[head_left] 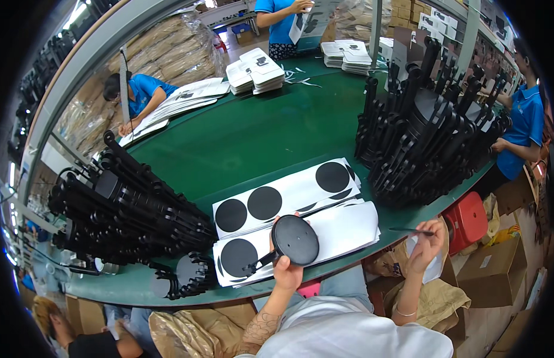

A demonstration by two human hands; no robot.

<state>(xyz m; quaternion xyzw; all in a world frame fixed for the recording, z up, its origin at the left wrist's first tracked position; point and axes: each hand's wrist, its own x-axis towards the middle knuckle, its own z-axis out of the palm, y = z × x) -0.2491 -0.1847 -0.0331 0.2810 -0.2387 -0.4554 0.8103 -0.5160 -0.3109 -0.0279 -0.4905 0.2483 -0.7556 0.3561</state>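
Observation:
My left hand (287, 273) grips a black round base (295, 240) from below and behind, its flat disc face turned up toward me. A short black arm (260, 263) sticks out of the base toward the lower left. Off to the right, past the table edge, my right hand (426, 241) pinches a thin black piece (408, 230), seen nearly edge-on. White sheets (348, 224) lie in two stacks under and behind the base. Black round stickers (264, 203) sit on them, one sticker (239, 258) just left of the base. Part of the near stack is bare white.
Black stand arms are piled high at left (134, 209) and right (432, 131) of the green table (259, 131). Stacked printed cartons (255, 71) stand at the far edge, where co-workers handle flat sheets. A red stool (466, 221) and cardboard boxes (492, 271) are at right.

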